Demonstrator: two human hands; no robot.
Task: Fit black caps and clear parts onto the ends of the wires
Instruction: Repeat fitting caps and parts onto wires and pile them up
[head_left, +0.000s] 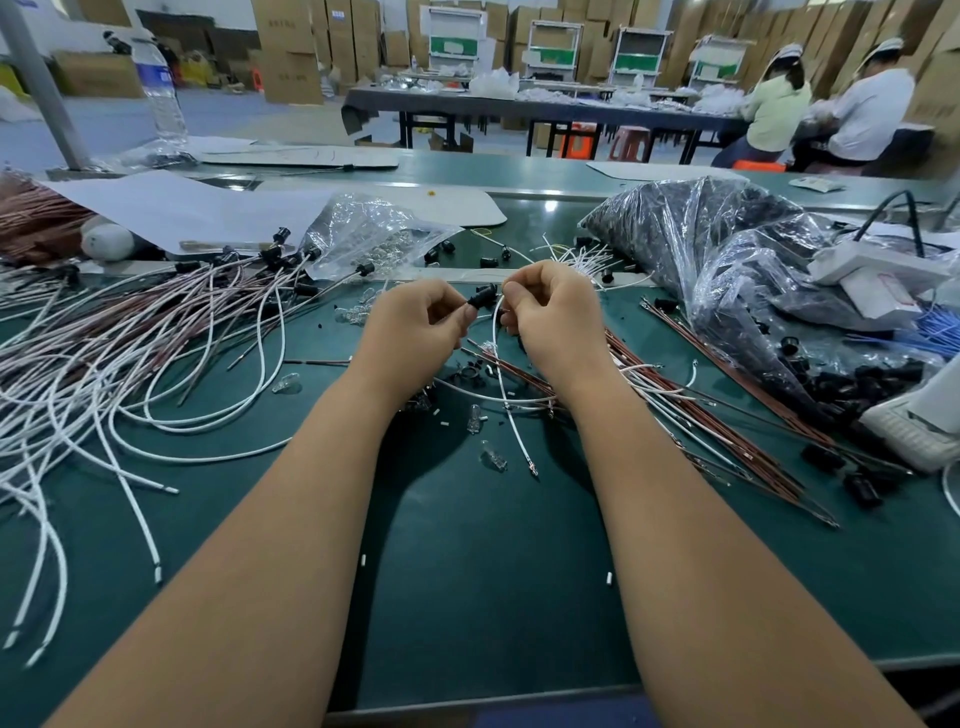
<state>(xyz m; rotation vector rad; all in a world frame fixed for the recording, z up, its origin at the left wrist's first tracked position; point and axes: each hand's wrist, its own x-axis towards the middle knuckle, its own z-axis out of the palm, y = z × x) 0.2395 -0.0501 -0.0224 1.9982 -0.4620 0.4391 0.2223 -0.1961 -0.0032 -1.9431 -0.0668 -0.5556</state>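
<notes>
My left hand (415, 322) pinches a small black cap (480, 297) between thumb and fingers, above the middle of the green table. Close beside it, my right hand (550, 306) pinches a white wire (497, 353) near its upper end; the wire curves down to a metal tip near the table. The wire end meets the cap between the two hands. Loose clear parts (493, 457) lie on the mat below the hands. A big heap of white and brown wires (130, 364), some with black caps fitted, lies to the left.
A plastic bag of black caps (727, 249) sits at the right, a clear bag of clear parts (363, 234) behind the hands. Brown wires (727, 431) fan out on the right. A white power strip (878, 265) and a water bottle (161, 88) stand further back. People work at a far table.
</notes>
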